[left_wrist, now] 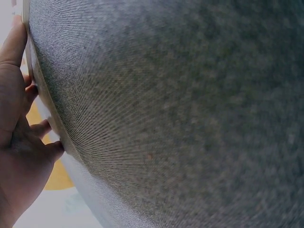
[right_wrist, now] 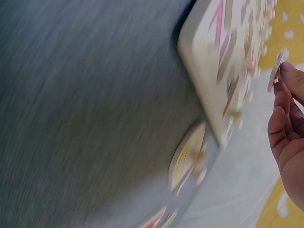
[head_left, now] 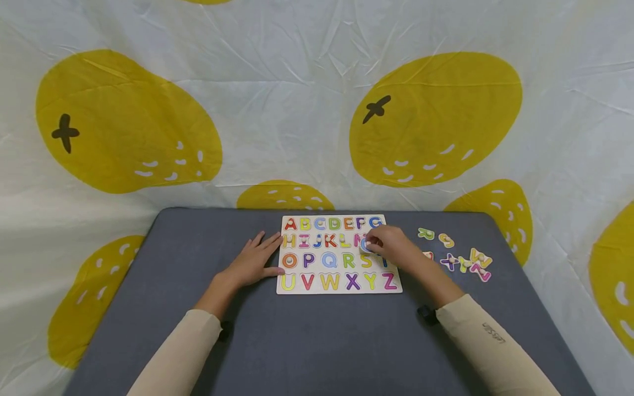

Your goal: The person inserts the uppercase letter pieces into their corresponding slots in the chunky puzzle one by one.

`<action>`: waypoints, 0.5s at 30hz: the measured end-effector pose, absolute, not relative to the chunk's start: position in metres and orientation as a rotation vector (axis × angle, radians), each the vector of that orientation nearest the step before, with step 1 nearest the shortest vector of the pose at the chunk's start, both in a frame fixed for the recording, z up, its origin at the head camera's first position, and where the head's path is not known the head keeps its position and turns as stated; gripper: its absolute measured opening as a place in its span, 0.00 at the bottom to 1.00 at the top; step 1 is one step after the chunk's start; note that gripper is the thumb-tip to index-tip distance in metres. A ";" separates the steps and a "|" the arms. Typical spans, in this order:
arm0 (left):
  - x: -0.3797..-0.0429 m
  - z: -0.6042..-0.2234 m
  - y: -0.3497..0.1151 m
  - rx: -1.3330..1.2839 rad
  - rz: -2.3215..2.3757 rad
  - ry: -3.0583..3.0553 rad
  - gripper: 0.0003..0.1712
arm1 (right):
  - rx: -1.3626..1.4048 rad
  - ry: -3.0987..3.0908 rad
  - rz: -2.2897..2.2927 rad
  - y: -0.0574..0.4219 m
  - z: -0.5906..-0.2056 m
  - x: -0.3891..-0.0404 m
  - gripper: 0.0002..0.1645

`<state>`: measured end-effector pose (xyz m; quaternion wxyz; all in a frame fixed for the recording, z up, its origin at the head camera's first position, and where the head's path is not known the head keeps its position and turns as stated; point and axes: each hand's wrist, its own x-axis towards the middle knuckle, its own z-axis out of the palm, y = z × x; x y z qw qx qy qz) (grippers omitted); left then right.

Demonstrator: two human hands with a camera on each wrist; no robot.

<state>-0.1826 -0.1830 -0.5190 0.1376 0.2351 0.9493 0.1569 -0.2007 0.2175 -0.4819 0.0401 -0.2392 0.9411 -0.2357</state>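
A pale wooden alphabet puzzle board point(head_left: 342, 291) lies on the table, showing colourful letters in rows; knobbed pieces fill its upper part. My left hand point(head_left: 252, 261) touches the board's left edge with fingers spread and thumb apart. Over the right side of the board, my right hand point(head_left: 393, 247) pinches a letter piece point(right_wrist: 276, 71) between thumb and fingertips. In the head view that piece looks partly light blue, but its letter is hidden by the fingers. The right wrist view shows it edge-on, raised above the board.
Several loose letter pieces lie right of the board, among them a green R point(head_left: 426, 234), a purple X point(head_left: 449, 262) and a yellow W point(head_left: 480, 257). My right forearm partly covers a red piece point(head_left: 428, 254). Behind the grey table point(head_left: 317, 346) hangs a fruit-printed cloth point(head_left: 287, 110).
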 end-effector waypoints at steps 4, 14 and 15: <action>-0.183 -0.517 -0.183 0.676 0.466 2.742 0.57 | -0.785 2.846 -0.733 0.194 -0.483 -0.201 0.05; -0.183 -0.518 -0.183 0.679 0.462 2.744 0.56 | -0.890 2.734 -0.703 0.146 -0.489 -0.201 0.04; -0.183 -0.518 -0.183 0.680 0.463 2.743 0.56 | -0.896 2.730 -0.694 0.143 -0.490 -0.201 0.04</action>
